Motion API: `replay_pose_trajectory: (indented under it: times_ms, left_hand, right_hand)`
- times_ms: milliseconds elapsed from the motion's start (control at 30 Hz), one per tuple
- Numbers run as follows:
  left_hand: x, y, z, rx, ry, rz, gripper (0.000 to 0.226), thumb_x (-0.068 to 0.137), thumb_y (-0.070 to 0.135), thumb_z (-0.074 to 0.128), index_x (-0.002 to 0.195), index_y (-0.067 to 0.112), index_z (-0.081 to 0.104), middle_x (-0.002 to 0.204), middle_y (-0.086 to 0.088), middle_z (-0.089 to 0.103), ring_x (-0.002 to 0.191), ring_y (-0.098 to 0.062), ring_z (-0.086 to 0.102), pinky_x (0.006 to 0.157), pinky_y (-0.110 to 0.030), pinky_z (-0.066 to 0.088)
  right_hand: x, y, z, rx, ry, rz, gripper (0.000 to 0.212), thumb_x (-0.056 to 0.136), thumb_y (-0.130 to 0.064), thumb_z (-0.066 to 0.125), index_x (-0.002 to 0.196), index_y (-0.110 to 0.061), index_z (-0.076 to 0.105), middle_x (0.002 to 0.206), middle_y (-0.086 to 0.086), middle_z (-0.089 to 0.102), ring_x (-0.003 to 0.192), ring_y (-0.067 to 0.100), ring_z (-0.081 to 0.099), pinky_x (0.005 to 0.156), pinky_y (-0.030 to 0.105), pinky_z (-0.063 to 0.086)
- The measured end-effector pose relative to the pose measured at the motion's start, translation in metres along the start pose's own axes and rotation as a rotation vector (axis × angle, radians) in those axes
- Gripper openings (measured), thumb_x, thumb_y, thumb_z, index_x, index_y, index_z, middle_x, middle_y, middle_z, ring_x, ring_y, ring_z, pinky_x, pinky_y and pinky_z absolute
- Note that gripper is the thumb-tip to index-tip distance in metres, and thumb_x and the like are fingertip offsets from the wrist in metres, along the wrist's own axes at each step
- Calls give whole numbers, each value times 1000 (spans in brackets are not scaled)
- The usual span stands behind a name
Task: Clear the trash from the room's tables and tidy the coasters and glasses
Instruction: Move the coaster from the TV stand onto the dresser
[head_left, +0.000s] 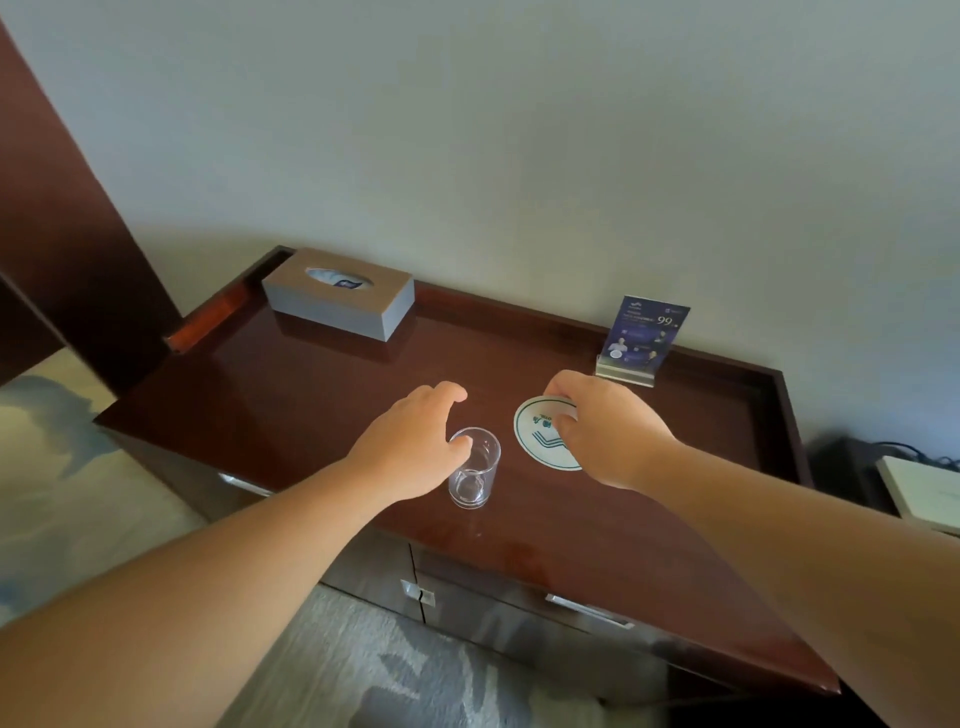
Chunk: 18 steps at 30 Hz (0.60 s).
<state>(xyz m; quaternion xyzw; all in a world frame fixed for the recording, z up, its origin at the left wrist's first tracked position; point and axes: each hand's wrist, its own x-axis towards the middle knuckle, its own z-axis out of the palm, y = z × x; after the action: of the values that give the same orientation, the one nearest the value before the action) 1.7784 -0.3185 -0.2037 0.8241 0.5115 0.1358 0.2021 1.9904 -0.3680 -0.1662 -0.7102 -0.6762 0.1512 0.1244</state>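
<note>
A cabinet top (322, 395) fills the middle of the frame, its back edge against the wall. A tissue box (337, 301) sits on its back left corner, in the upper left. A card stand (644, 338) stands at the back, right of centre. At the centre a glass (475, 475) stands upright, with a coaster (537, 441) just to its right. The left hand (410, 447) lies just left of the glass, thumb at its rim. The right hand (608, 431) covers the coaster's right side and pinches its far edge.
</note>
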Motion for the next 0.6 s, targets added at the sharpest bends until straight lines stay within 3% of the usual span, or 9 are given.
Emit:
replay_pose_trajectory:
  times_ms: [167,600]
  left_hand:
    - [20,1,10,-32,-42,40,50,89,35,52,137,29,37,129,4,50,109,-14,54,81,-29,45]
    - [102,16,-11,-37,-43,14,52,88,40,52,137,31,37,130,6,50,118,-12,50,90,-31,43]
  right_hand:
    - [11,7,0,15,3,45,16,92,-17,45,101,-28,53,93,-4,62,79,18,57,56,27,42]
    - [95,26,-31,128,61,38,11,93,-23,49,93,-32,55,94,-6,65,78,14,58,53,23,42]
